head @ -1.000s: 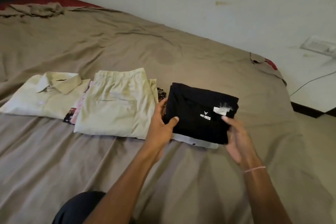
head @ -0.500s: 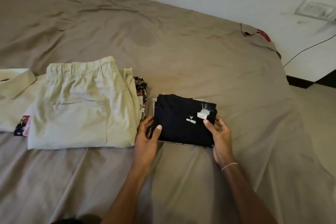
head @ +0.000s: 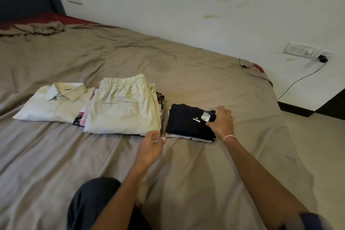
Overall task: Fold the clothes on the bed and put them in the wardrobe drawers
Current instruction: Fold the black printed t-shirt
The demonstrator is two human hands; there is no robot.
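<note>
Three folded piles in a row on the bed (head: 205,73): cream shirt (head: 56,104) at left, cream trousers (head: 123,104) in the middle, black T-shirt (head: 188,123) at right atop a white garment (head: 179,136). Right hand (head: 222,121) on the T-shirt's right edge, fingers (head: 225,113) curled round it. Left hand (head: 149,145) just off its near left corner, fingers loosely curled, holding nothing.
</note>
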